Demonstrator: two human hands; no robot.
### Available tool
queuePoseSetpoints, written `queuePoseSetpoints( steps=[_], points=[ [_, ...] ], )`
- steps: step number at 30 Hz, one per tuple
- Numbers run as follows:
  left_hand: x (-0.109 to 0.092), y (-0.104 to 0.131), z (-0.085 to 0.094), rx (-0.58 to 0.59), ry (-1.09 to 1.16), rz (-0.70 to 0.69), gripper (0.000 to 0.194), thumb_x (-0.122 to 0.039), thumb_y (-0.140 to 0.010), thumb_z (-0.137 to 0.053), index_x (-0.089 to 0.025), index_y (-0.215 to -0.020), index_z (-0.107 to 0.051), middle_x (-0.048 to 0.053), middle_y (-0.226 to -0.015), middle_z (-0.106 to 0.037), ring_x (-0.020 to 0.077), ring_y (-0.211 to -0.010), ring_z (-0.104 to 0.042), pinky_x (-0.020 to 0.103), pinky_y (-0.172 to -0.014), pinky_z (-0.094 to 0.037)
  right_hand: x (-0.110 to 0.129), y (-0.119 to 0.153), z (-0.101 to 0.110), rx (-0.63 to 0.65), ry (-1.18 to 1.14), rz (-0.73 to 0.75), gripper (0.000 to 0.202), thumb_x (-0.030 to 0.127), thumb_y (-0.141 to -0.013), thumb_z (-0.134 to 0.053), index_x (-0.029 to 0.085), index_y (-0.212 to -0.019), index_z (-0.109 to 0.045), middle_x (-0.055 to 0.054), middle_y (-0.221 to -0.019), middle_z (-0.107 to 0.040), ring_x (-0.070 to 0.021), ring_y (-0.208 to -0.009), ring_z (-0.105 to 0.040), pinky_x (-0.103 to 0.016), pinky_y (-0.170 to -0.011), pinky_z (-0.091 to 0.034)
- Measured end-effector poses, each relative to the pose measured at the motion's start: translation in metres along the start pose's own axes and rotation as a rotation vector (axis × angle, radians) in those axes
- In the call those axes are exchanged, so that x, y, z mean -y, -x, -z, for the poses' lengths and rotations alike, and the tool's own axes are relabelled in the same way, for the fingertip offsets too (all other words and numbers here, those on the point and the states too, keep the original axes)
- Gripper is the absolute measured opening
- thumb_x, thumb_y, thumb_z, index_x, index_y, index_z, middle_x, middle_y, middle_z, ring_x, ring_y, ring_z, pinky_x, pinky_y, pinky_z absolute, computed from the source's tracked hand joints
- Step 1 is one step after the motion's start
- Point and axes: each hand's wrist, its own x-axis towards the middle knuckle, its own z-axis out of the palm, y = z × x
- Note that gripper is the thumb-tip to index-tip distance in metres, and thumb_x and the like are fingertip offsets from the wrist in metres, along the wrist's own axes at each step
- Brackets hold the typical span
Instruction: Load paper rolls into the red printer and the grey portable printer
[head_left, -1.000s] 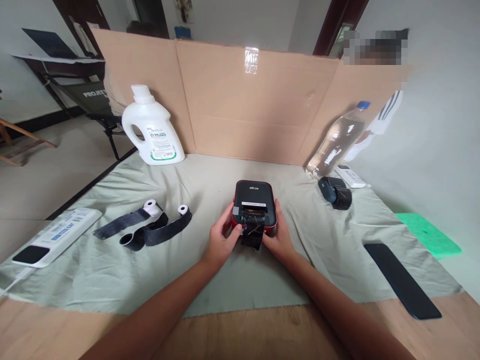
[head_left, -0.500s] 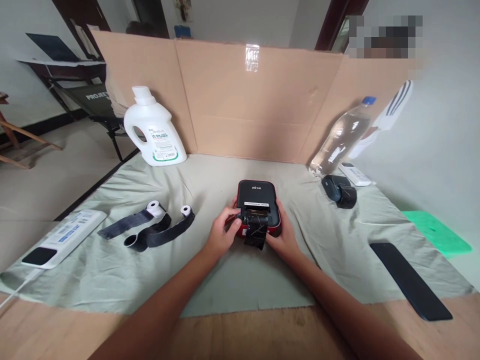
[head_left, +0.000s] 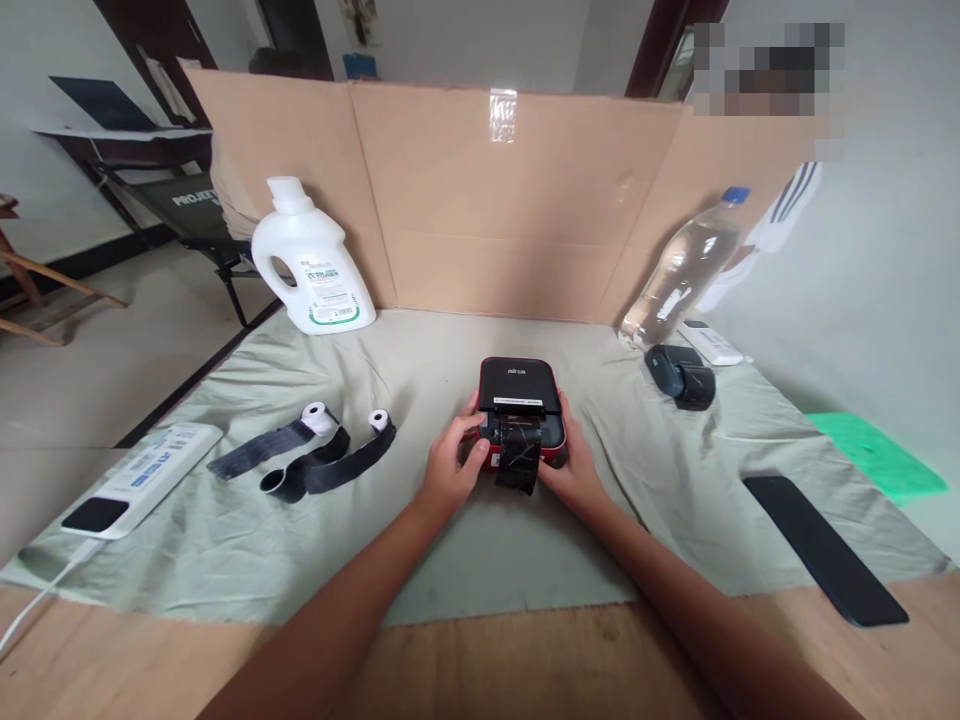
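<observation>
A small portable printer (head_left: 517,380), with a black top and red sides, rests on the cloth in front of me. A shiny black strip (head_left: 519,462) hangs from its near side. My left hand (head_left: 454,455) grips the printer's left side, the thumb near its front left corner. Against the right side, my right hand (head_left: 574,465) is wrapped, with some fingers hidden behind the body. To the left lie two small white paper rolls, the first roll (head_left: 319,418) and the second roll (head_left: 380,420), with dark strips (head_left: 300,470) unwound from them.
A white detergent bottle (head_left: 315,265) and a clear plastic bottle (head_left: 679,270) stand by the cardboard panel (head_left: 495,210). A white corded device (head_left: 146,480) lies left. On the right are a dark gadget (head_left: 679,375), a phone (head_left: 825,550) and a person's striped sleeve (head_left: 791,205).
The view has shifted slightly. Both hands stay on the printer, with no clear change in their hold.
</observation>
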Motion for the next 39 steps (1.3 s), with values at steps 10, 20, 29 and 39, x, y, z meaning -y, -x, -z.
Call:
queuePoseSetpoints(
  steps=[10,20,29,39],
  points=[
    [-0.002,0.001,0.000,-0.046,-0.046,-0.020,0.030,-0.031,-0.095,-0.051,-0.019,-0.121,-0.060,0.012,-0.140,-0.058,0.0259,-0.126,-0.057,0.039,-0.102,-0.050,-0.012,-0.025,0.027,0.138,-0.250,-0.002,0.068,0.060,-0.096,-0.031,0.031,-0.157,-0.021,0.003,-0.163,-0.019,-0.0235,-0.149,-0.022,-0.046,-0.116,-0.032],
    [-0.002,0.000,-0.001,-0.035,0.006,-0.002,0.029,-0.033,-0.095,-0.051,-0.021,-0.120,-0.060,0.010,-0.141,-0.056,0.0249,-0.127,-0.057,0.038,-0.100,-0.050,0.032,-0.064,0.046,0.106,-0.023,-0.031,0.043,0.046,-0.097,-0.046,0.030,-0.135,-0.059,-0.003,-0.133,-0.063,-0.0231,-0.124,-0.054,-0.044,-0.108,-0.042],
    [-0.005,-0.001,0.001,-0.030,0.009,-0.026,0.029,-0.030,-0.095,-0.051,-0.023,-0.122,-0.060,0.007,-0.143,-0.055,0.0242,-0.131,-0.054,0.041,-0.108,-0.046,0.037,-0.138,0.009,0.630,0.551,0.047,0.026,0.017,-0.073,-0.067,0.027,-0.094,-0.079,-0.003,-0.098,-0.076,-0.0290,-0.100,-0.066,-0.038,-0.090,-0.050],
    [-0.003,-0.002,0.003,-0.001,0.005,-0.063,0.030,-0.029,-0.095,-0.050,-0.024,-0.124,-0.059,0.007,-0.144,-0.055,0.0245,-0.127,-0.057,0.042,-0.107,-0.048,0.048,-0.139,-0.007,0.603,0.795,-0.079,0.018,0.028,-0.067,-0.075,0.025,-0.085,-0.075,-0.007,-0.092,-0.074,-0.0356,-0.104,-0.061,-0.045,-0.087,-0.047]
  ],
)
